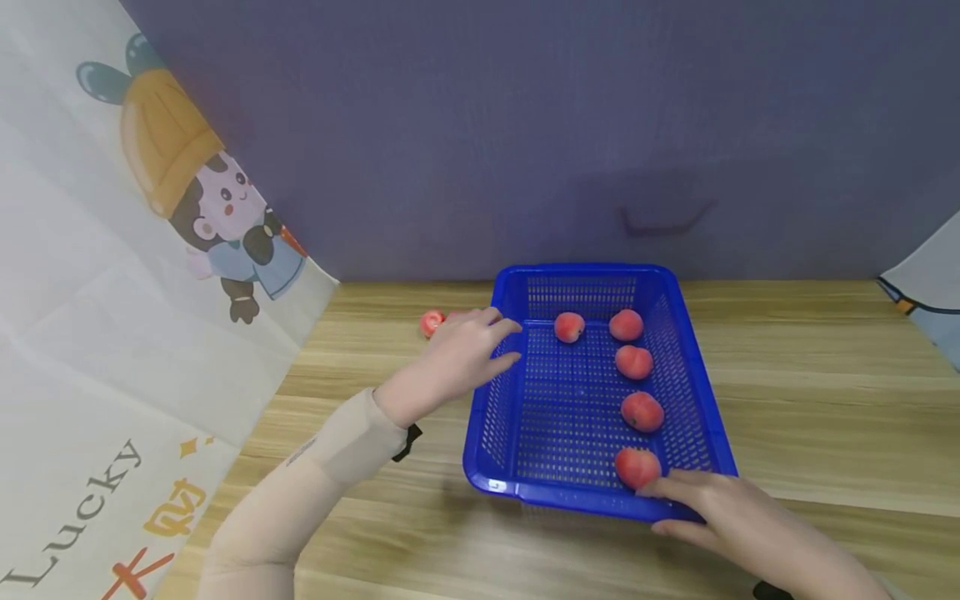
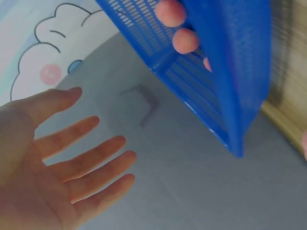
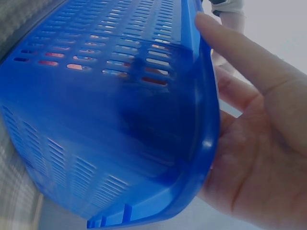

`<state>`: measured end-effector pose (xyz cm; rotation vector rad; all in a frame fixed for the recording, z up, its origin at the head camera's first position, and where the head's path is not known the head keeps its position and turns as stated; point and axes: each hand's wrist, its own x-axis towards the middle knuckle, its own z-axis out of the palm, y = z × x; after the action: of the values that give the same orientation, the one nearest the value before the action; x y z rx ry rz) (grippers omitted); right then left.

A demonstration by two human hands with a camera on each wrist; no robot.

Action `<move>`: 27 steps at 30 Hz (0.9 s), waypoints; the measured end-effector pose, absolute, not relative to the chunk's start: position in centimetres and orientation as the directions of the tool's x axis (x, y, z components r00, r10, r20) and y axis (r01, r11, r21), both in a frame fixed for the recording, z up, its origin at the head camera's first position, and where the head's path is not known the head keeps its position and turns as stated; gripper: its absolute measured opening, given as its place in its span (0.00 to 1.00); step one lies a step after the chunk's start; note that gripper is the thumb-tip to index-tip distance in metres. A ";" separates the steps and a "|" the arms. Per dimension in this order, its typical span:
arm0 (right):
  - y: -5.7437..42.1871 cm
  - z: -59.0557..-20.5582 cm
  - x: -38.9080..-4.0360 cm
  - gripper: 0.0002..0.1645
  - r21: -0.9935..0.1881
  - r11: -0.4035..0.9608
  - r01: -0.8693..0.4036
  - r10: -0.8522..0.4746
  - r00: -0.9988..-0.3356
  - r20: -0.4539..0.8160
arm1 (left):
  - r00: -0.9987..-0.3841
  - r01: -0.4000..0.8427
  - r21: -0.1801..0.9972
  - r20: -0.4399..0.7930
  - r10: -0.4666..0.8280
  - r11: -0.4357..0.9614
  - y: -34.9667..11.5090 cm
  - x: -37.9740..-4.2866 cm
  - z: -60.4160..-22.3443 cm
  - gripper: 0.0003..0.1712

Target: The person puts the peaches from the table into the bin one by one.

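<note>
A blue plastic basket (image 1: 581,503) with slotted walls stands on the table, holding several red peaches (image 1: 642,412). Four of them line its right side and another peach (image 1: 569,327) lies toward the back. My left hand (image 1: 468,350) hovers by the basket's left rim with nothing in it; the left wrist view shows its fingers spread apart. At the near right corner my right hand (image 1: 708,504) holds the rim, thumb outside and fingers over the inner side. In the right wrist view, the basket wall (image 3: 120,110) partly hides those fingers.
Left of the basket, a peach (image 1: 432,323) lies on the wooden table (image 1: 810,400), with more red partly hidden behind my left hand. A dark grey-blue panel (image 1: 570,125) rises along the back. A white printed sheet (image 1: 90,333) hangs at the left.
</note>
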<state>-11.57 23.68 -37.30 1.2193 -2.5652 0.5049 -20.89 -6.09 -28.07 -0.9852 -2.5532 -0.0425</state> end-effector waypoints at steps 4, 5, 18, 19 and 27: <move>23.6 -37.3 -11.6 0.16 -0.205 0.598 -0.774 -0.693 -0.629 0.352 | -0.660 0.642 -0.093 0.439 0.610 0.761 -7.1 -21.2 -28.9 0.17; 23.6 -37.4 -11.5 0.16 -0.205 0.599 -0.774 -0.693 -0.629 0.352 | -0.668 0.635 -0.079 0.444 0.598 0.768 -7.3 -21.3 -29.1 0.17; 23.6 -37.3 -11.5 0.16 -0.222 0.611 -0.760 -0.691 -0.648 0.321 | -0.745 0.589 0.119 0.463 0.480 0.799 -9.8 -23.5 -31.8 0.13; 23.6 -37.3 -11.5 0.16 -0.222 0.612 -0.759 -0.690 -0.649 0.319 | -0.750 0.585 0.125 0.460 0.476 0.801 -10.0 -23.7 -32.1 0.13; 23.6 -37.3 -11.4 0.16 -0.226 0.624 -0.748 -0.688 -0.663 0.294 | -0.834 0.502 0.205 0.372 0.407 0.840 -11.3 -25.2 -34.0 0.12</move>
<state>-11.45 23.61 -37.26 1.1901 -2.6666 0.4940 -25.18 -11.33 -34.02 -0.6868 -2.7050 -0.4246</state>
